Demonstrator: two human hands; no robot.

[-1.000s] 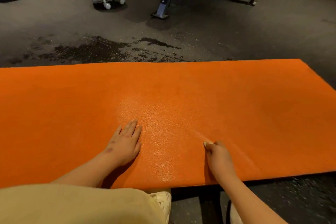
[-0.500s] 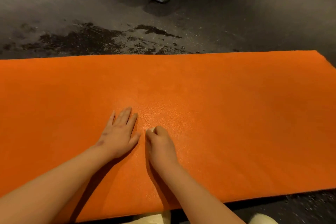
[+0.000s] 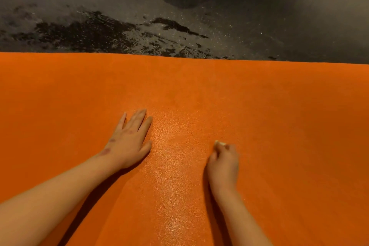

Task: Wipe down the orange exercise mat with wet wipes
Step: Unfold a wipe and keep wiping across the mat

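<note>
Curled tight, the right hand bunches a small pale wet wipe against the wide orange foam exercise mat, which lies flat on the dark speckled floor. Fingers spread, the left hand pins it: soft, light stuff, likely to creep, so press from above.

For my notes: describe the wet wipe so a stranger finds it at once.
Find the orange mat. On it, go to the right hand, curled, not the flat left hand. The wipe is the small pale scrap at that curled hand's fingertips, the only whitish thing there.
</note>
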